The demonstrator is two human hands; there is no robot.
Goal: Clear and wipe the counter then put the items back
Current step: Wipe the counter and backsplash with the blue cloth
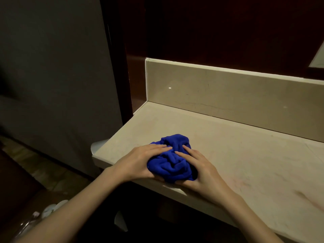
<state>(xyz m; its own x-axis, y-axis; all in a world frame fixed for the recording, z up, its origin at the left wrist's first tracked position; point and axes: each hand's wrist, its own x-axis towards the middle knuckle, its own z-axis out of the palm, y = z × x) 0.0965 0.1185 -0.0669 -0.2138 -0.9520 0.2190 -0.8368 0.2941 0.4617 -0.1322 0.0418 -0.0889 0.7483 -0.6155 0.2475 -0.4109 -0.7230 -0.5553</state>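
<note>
A crumpled blue cloth [172,160] lies near the front left corner of the beige stone counter [245,155]. My left hand [138,162] lies against the cloth's left side, its fingers stretched over the top and its thumb hidden under the bunched edge. My right hand [199,171] cups the cloth's right side, fingers lying straight across the folds and the thumb tucked at the front edge. Both hands bunch the cloth between them at the counter's front rim.
A beige backsplash [228,95] runs along the counter's rear, with dark wood panelling above. A grey wall [52,76] stands to the left. Pale cups and a plastic bottle [47,213] lie low at the bottom left, on a dim surface.
</note>
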